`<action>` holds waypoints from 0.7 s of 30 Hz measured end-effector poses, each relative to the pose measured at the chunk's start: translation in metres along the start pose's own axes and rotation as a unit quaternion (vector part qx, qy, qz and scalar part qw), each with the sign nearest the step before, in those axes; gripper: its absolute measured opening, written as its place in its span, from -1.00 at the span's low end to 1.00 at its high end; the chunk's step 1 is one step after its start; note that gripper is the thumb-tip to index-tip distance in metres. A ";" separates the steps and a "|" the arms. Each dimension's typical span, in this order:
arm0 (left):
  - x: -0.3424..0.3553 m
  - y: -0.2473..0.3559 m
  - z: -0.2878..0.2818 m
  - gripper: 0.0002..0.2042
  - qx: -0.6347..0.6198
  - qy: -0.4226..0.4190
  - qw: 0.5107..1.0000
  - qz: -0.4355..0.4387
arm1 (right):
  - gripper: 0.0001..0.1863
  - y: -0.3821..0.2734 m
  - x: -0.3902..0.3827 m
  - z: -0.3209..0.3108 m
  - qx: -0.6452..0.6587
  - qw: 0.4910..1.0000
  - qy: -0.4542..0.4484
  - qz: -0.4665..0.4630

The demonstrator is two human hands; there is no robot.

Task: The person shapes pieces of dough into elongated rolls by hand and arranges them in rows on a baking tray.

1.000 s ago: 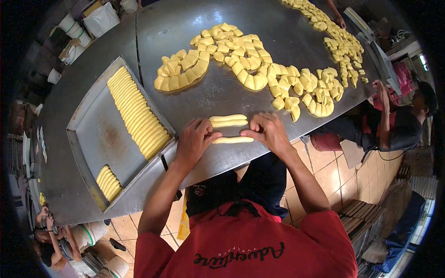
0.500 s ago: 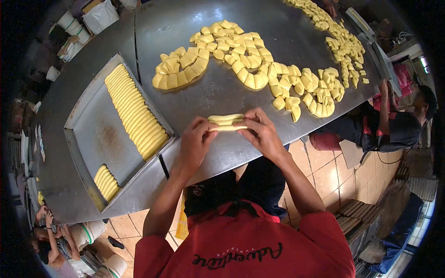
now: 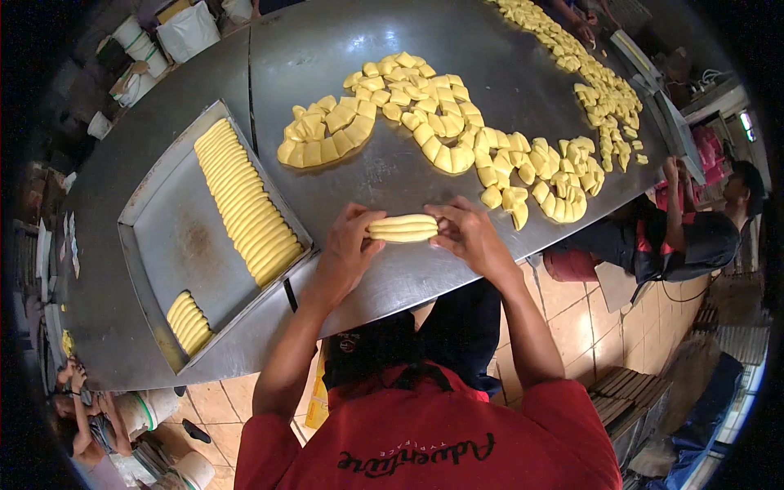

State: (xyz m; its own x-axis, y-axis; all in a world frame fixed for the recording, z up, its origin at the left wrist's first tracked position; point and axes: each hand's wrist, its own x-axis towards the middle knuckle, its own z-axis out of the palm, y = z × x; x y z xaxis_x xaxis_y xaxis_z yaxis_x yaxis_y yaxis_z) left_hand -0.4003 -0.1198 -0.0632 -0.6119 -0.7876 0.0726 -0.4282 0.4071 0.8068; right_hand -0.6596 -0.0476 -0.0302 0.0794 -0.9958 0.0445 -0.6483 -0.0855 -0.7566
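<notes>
Three yellow dough rolls point(image 3: 403, 229) lie side by side between my hands, just above or on the metal table near its front edge. My left hand point(image 3: 353, 239) pinches their left ends, and my right hand point(image 3: 467, 233) pinches their right ends. To the left is a metal baking tray point(image 3: 163, 192) with a long row of dough rolls point(image 3: 245, 204) along its right side and a short row of rolls point(image 3: 189, 322) in its near corner. Beyond my hands, many cut dough pieces point(image 3: 441, 122) are strewn in curving lines.
More small dough pieces point(image 3: 588, 73) heap along the far right of the metal table point(image 3: 523, 73). A co-worker in dark clothes point(image 3: 694, 233) is at the right edge, another point(image 3: 94, 420) at the lower left. White buckets point(image 3: 140, 45) stand beyond the far left edge.
The dough rolls, loosely apart before, are now pressed together evenly in a row. My hands have shifted slightly, and the whole view has tilted a little.
</notes>
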 end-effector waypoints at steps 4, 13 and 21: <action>-0.004 0.015 0.013 -0.64 -0.093 0.123 0.987 -0.041 | -0.57 -0.004 -0.013 0.024 0.083 0.986 0.105 0.097; -0.004 -0.001 0.032 -0.83 -0.058 0.220 0.973 -0.021 | -0.83 -0.034 -0.001 0.049 -0.014 0.979 0.203 0.023; -0.038 0.034 0.030 -0.55 -0.623 0.242 0.742 -0.046 | -0.80 -0.188 0.004 -0.012 0.015 1.000 -0.003 -0.024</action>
State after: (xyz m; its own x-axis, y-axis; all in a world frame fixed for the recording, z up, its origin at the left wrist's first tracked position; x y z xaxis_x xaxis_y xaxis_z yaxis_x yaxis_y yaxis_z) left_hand -0.4115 -0.0622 -0.0555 -0.1777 -0.9823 -0.0585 0.6795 -0.1655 0.7148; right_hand -0.5466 -0.0363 0.1203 0.1138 -0.9905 0.0767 -0.6204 -0.1311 -0.7733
